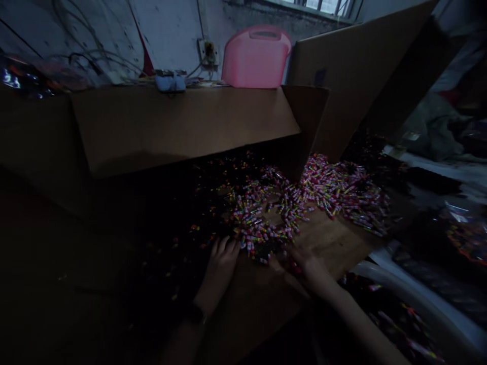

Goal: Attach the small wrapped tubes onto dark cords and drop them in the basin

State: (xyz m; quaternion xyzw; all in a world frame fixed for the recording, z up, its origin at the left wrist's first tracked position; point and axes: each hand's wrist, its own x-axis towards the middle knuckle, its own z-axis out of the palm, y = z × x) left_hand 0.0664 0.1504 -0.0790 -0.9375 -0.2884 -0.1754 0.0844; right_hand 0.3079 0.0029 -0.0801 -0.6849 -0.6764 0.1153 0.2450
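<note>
Pieces [338, 192], small and tube-shaped in pink, white and yellow, were strewn across a wooden counter [331, 238], densest toward the right and thinning into shadow on the left. At the near edge of the scatter, the left hand [224, 256] was laid palm down, its fingers slightly apart; whether anything was held in its grip could not be told. A dark band [197, 313] was worn on that wrist. The right hand [306, 266] was held low over the counter, near the closest pieces; its grip was lost in gloom, and whether it was open or closed could not be told. Beyond the pieces, a cardboard flap [186, 126] was angled down, and a pink container [254, 61] was placed behind it, near a wall socket [208, 52]. At lower right, more pieces were held in a pale-rimmed tub [422, 296].
</note>
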